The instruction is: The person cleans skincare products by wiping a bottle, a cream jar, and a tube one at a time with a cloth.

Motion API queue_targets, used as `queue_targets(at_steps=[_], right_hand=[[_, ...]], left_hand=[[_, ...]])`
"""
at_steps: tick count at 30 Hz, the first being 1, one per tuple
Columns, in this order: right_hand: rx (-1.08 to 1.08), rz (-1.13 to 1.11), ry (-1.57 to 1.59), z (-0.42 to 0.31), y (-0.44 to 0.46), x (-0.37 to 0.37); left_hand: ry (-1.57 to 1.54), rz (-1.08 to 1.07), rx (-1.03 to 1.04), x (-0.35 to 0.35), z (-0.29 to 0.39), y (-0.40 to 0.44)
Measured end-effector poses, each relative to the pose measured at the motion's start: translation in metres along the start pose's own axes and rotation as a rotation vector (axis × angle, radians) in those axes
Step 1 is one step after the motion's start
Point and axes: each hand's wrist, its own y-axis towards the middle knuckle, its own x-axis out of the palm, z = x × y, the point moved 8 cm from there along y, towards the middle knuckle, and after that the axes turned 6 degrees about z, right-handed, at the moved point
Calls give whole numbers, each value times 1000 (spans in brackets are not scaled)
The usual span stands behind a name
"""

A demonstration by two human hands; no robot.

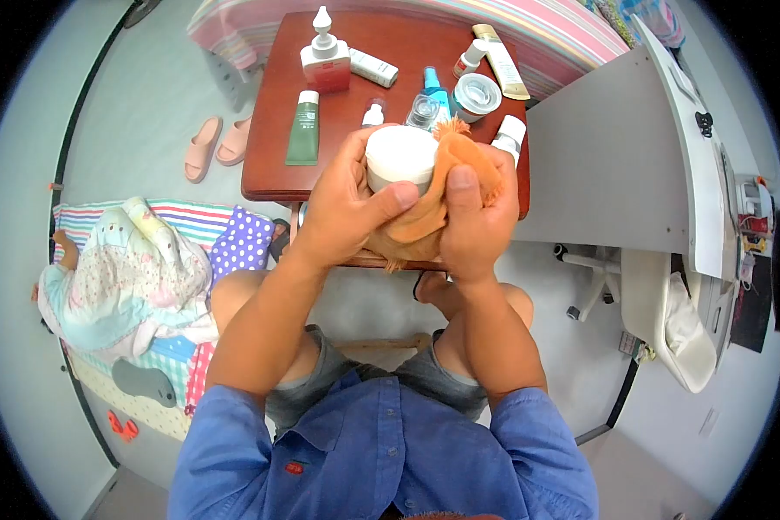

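Note:
My left hand (342,212) is closed around a round white jar (400,154), its thumb across the jar's front side. In my right hand (484,212) an orange cloth (420,217) is bunched and pinched under the thumb. The cloth lies against the jar's right side and hangs below it. Both hands are above the near edge of a reddish-brown table (269,130). Just beyond them stand a small white-capped bottle (373,113), a clear-lidded container (423,113) and a blue spray bottle (435,87). A white-capped bottle (510,137) is beside my right hand, partly hidden.
Farther back are a pump bottle (326,61), a green tube (304,130), a white tube (373,68), a clear jar (477,95) and a gold tube (503,65). Pink slippers (203,149) and bedding (139,277) lie left; a grey desk panel (602,156) stands right.

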Motion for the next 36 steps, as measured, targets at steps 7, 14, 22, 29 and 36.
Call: queue_targets(at_steps=[7,14,22,29,36], right_hand=[[-40,38,-81,-6,10,-8],[-460,-180,-428,-25,4,3],[-324,-156,-424,-17,15,7],[-542,-336,-479,-37,-9,27],[154,-55,-36,5,19,-8]], left_hand=[[303,-82,59,11,5,-11],[774,-157,272,12,27,-7],[940,-135,397,20,29,-17],[992,-132,437,9,25,-10],[790,-161,385,20,29,-14]])
